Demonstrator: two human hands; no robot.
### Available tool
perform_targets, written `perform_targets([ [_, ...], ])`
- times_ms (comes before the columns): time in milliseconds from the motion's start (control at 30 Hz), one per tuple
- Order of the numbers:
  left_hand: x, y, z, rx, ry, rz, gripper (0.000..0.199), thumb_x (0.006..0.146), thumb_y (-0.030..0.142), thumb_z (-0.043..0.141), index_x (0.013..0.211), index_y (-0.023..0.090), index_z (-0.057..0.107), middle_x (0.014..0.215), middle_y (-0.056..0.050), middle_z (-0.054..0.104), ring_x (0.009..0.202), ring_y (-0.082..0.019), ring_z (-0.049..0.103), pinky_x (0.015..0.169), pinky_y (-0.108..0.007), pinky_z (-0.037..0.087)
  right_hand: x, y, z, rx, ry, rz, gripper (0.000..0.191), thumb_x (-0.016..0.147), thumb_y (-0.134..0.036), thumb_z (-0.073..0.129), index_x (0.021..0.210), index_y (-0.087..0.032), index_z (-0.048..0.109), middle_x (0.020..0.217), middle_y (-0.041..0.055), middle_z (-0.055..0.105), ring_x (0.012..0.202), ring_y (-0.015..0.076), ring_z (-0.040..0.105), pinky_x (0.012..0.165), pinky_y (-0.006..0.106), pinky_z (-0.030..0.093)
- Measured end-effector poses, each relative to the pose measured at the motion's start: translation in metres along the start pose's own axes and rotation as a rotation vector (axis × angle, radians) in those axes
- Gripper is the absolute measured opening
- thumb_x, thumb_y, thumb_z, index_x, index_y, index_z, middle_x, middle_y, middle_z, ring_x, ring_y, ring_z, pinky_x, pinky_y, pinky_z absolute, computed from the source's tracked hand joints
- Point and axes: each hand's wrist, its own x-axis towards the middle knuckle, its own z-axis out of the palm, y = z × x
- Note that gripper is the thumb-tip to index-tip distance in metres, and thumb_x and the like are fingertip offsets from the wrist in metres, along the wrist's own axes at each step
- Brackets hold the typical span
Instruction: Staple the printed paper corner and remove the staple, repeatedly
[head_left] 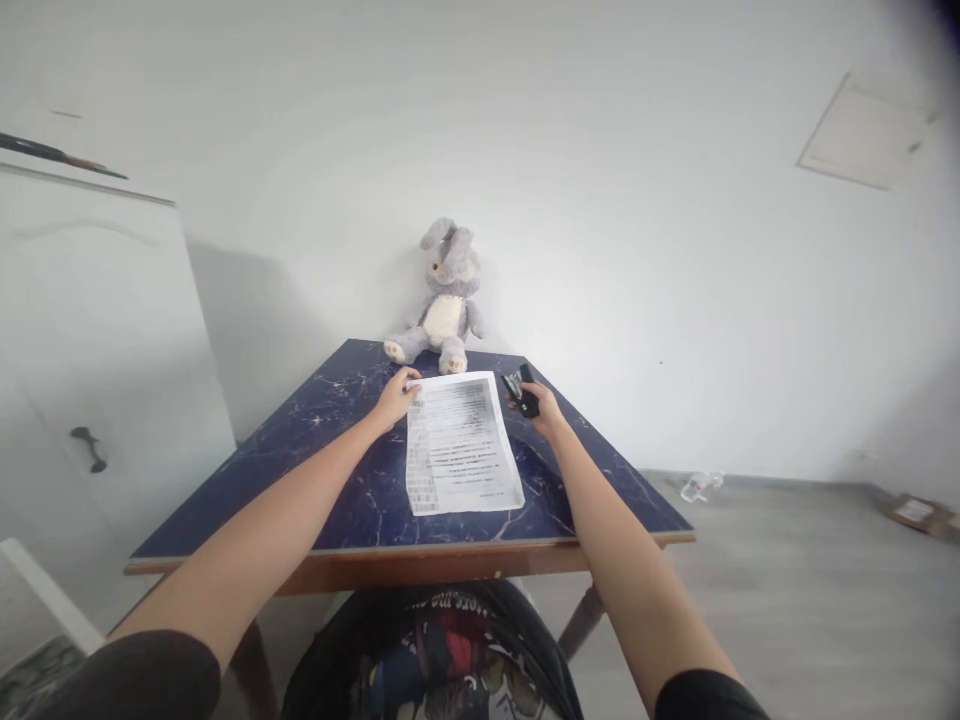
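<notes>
Printed sheets of paper (461, 445), perhaps more than one layer, lie on the dark blue marbled table (360, 480). My left hand (396, 398) pinches them at the top left corner, thumb over the edge. In my right hand (544, 408) is a black stapler (528, 392) with a shiny metal part, its jaws apart and turned toward the paper's top right corner. A small gap separates the stapler from the paper.
A grey plush rabbit (446, 310) sits at the table's back edge against the white wall. On the left stands a white cabinet (97, 330) with a dark handle. A clear plastic item (701, 486) and a cardboard box (921, 514) lie on the floor at right.
</notes>
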Motion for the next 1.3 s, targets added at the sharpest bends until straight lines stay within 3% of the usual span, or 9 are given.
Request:
perform_targets([
  [133, -0.001, -0.004, -0.002, 0.029, -0.009, -0.070, 0.031, 0.074, 0.030, 0.069, 0.104, 0.022, 0.065, 0.087, -0.001, 0.070, 0.072, -0.017, 0.061, 0.068, -0.027, 0.048, -0.001, 0.003, 0.003, -0.079, -0.008, 0.032, 0.035, 0.070, -0.022, 0.075, 0.099, -0.021, 0.055, 0.085, 0.0030, 0.074, 0.070, 0.0225, 0.075, 0.052, 0.029, 0.060],
  [267, -0.001, -0.004, 0.001, 0.156, -0.134, -0.082, 0.034, 0.060, 0.026, 0.078, 0.093, 0.020, 0.071, 0.084, -0.002, 0.072, 0.075, -0.021, 0.064, 0.071, -0.030, 0.050, -0.002, 0.008, 0.002, -0.140, -0.050, 0.066, 0.038, 0.066, -0.019, 0.074, 0.100, -0.021, 0.056, 0.086, 0.0027, 0.075, 0.072, 0.0231, 0.075, 0.055, 0.031, 0.060],
  [400, -0.003, 0.006, 0.008, 0.113, -0.112, -0.028, 0.030, 0.066, 0.022, 0.070, 0.097, 0.019, 0.071, 0.094, -0.005, 0.072, 0.085, -0.022, 0.064, 0.078, -0.032, 0.051, 0.003, 0.011, -0.004, -0.197, 0.087, 0.080, 0.037, 0.065, -0.015, 0.074, 0.096, -0.023, 0.056, 0.070, -0.0030, 0.068, 0.059, 0.0189, 0.069, 0.050, 0.027, 0.056],
  [500, -0.003, 0.010, 0.011, 0.036, -0.131, 0.023, 0.036, 0.069, 0.020, 0.066, 0.105, 0.019, 0.068, 0.104, -0.006, 0.070, 0.091, -0.021, 0.063, 0.080, -0.031, 0.050, 0.009, 0.012, -0.005, -0.114, 0.177, 0.125, 0.036, 0.069, -0.016, 0.072, 0.101, -0.025, 0.057, 0.065, -0.0069, 0.062, 0.055, 0.0147, 0.062, 0.048, 0.023, 0.053],
  [667, -0.003, 0.012, 0.011, 0.070, -0.122, 0.065, 0.034, 0.072, 0.019, 0.061, 0.106, 0.019, 0.065, 0.106, -0.005, 0.068, 0.093, -0.020, 0.061, 0.084, -0.030, 0.048, 0.014, 0.012, -0.001, -0.030, 0.246, 0.235, 0.016, 0.076, -0.021, 0.066, 0.086, -0.022, 0.054, 0.061, -0.0039, 0.057, 0.055, 0.0148, 0.058, 0.050, 0.025, 0.056],
  [767, -0.004, 0.011, 0.009, 0.089, -0.115, 0.068, 0.032, 0.074, 0.018, 0.059, 0.105, 0.020, 0.065, 0.106, -0.005, 0.068, 0.094, -0.021, 0.061, 0.086, -0.031, 0.048, 0.012, 0.011, -0.001, 0.002, 0.281, 0.259, 0.017, 0.080, -0.028, 0.063, 0.080, -0.024, 0.046, 0.058, -0.0033, 0.051, 0.054, 0.0160, 0.056, 0.050, 0.028, 0.057],
  [1033, -0.003, 0.004, 0.010, 0.056, -0.070, 0.009, 0.027, 0.074, 0.021, 0.062, 0.101, 0.022, 0.065, 0.098, -0.003, 0.068, 0.085, -0.020, 0.061, 0.078, -0.030, 0.048, 0.017, 0.017, -0.003, 0.014, 0.341, 0.260, 0.028, 0.085, -0.046, 0.058, 0.080, -0.027, 0.037, 0.065, -0.0028, 0.047, 0.059, 0.0174, 0.056, 0.055, 0.034, 0.060],
  [1300, -0.004, 0.007, 0.009, 0.055, -0.043, -0.009, 0.026, 0.073, 0.022, 0.061, 0.099, 0.021, 0.065, 0.094, -0.002, 0.067, 0.082, -0.020, 0.059, 0.075, -0.030, 0.046, 0.020, 0.018, -0.002, 0.052, 0.519, 0.140, 0.026, 0.086, -0.051, 0.051, 0.087, -0.028, 0.039, 0.069, -0.0038, 0.044, 0.063, 0.0174, 0.057, 0.057, 0.034, 0.061],
])
